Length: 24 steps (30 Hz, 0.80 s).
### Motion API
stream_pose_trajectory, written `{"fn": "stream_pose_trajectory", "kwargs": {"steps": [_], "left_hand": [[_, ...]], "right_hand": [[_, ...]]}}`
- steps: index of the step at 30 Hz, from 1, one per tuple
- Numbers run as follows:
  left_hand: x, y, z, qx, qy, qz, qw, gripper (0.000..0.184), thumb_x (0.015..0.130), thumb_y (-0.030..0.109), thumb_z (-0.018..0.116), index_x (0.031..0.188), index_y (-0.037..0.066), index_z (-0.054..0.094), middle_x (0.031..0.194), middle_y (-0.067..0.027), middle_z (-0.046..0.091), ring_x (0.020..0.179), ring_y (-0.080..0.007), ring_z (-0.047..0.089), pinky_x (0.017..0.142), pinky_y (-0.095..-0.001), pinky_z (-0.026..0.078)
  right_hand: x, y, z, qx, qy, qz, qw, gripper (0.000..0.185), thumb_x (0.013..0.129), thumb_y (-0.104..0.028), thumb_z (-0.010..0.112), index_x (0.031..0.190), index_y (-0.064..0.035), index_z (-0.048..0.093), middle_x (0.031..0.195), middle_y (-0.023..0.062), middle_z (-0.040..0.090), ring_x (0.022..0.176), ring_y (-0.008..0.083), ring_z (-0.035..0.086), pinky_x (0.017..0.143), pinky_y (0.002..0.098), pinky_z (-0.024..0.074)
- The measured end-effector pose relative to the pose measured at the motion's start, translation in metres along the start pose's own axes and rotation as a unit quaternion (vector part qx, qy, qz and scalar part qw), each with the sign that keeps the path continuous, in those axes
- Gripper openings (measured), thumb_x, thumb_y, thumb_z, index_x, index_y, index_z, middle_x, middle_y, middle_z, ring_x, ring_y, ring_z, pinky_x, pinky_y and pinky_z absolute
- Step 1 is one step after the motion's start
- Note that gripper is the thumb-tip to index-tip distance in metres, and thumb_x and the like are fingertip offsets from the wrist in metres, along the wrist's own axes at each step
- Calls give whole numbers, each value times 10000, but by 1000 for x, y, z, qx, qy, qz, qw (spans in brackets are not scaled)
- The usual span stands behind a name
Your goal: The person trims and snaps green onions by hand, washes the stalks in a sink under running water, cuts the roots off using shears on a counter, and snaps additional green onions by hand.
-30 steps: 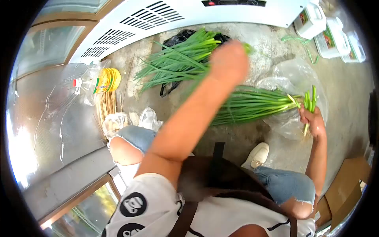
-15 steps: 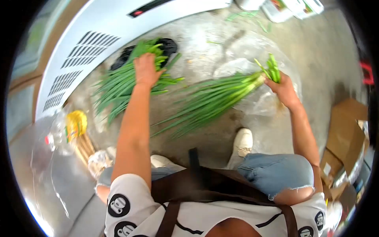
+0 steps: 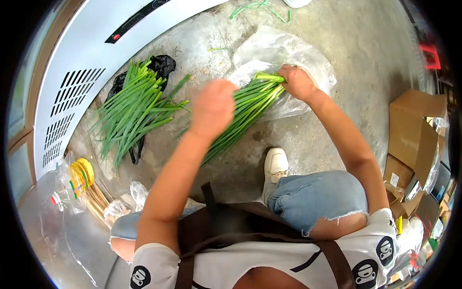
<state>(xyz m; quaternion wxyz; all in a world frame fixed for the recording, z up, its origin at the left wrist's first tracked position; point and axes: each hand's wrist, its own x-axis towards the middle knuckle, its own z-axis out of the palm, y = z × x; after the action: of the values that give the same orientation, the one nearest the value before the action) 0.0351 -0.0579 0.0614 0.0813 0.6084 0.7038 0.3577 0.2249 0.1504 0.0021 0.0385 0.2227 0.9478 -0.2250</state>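
Observation:
My right hand point(image 3: 298, 83) is closed around the stem end of a bunch of green onions point(image 3: 257, 98). Their long leaves slant down and left across the floor, over the edge of a clear plastic bag. In front of the leaves, my left hand point(image 3: 213, 107) is smeared by motion, so its fingers cannot be made out. It hides part of the bunch. Further left lies a loose pile of cut green onion leaves point(image 3: 132, 108), partly on a black plastic bag point(image 3: 162, 65).
Behind the pile runs a white appliance point(image 3: 86, 58) with vents. The clear plastic bag point(image 3: 313, 53) lies under my right hand. Left are a bottle point(image 3: 60, 197) and a yellow roll point(image 3: 82, 173). An open cardboard box point(image 3: 409, 125) stands right. Green string point(image 3: 262, 6) lies ahead.
My left hand has left the leaf pile and moved right, toward the held bunch. My right hand still grips the green onions. The view has shifted to the right.

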Motion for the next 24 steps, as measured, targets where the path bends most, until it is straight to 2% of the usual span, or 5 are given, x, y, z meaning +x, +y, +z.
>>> {"fn": "stream_pose_trajectory", "kwargs": {"steps": [3,8,15,21,24], "left_hand": [[-20,24,63,-1,-154,-69,986,126,774,54,561,889,70,611,809,-125,571,783,-321,578,677,-426,467],[-38,28,94,40,-165,-216,962,114,802,108,605,902,55,617,850,-130,565,817,-324,566,702,-425,457],[-38,24,80,-35,-75,-88,993,203,833,118,588,1020,41,606,956,-149,589,861,-350,556,784,-389,456],[2,40,67,-106,-298,-254,914,210,838,165,592,959,-5,613,916,-181,619,800,-345,589,721,-384,470],[-2,34,77,-174,-208,-245,931,217,812,196,620,852,-17,625,844,-177,624,705,-360,590,664,-402,479]], "right_hand": [[-9,-11,3,21,-51,-42,998,177,717,-33,602,892,-51,593,899,113,571,868,307,582,738,393,487],[-20,-14,16,-95,-82,-83,989,178,719,-29,557,877,-76,625,933,89,577,852,275,612,741,373,498],[-20,-21,-31,69,-184,-29,980,224,684,-133,692,869,-25,626,912,122,581,891,309,568,794,398,459],[-23,-51,-51,67,-210,5,976,230,724,-153,683,910,-32,625,908,146,615,895,325,580,792,398,459],[-26,-53,-49,69,-210,0,975,232,740,-150,672,937,-39,619,911,155,630,869,336,594,768,401,470]]}}
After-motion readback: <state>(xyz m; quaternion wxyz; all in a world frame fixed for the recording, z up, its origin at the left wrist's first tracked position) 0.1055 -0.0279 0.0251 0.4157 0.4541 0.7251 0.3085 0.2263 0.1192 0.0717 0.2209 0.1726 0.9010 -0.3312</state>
